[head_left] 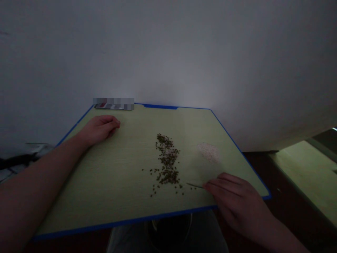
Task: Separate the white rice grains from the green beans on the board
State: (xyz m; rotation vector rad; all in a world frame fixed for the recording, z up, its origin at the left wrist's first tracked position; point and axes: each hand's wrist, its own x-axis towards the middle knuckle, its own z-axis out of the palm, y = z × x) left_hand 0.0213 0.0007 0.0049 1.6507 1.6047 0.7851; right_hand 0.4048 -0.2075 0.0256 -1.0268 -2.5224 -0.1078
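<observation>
My right hand is at the near right of the table, fingers pinched on a thin, pointed metal-looking tool; whether it has one prong or two I cannot tell. Its tip points left, just beside a scattered heap of small green-brown beans or seeds. Pale grains lie mixed among the upper part of that heap. Beyond my right hand is a separate patch of small pale grains. My left hand rests at the far left of the tabletop with its fingers curled closed; nothing shows in it.
The pale, blue-edged folding table stands against a white wall. A phone-like object, partly blurred out, lies at the back left corner. Below the near edge, a dark round container sits by my legs. Another pale surface is at the right.
</observation>
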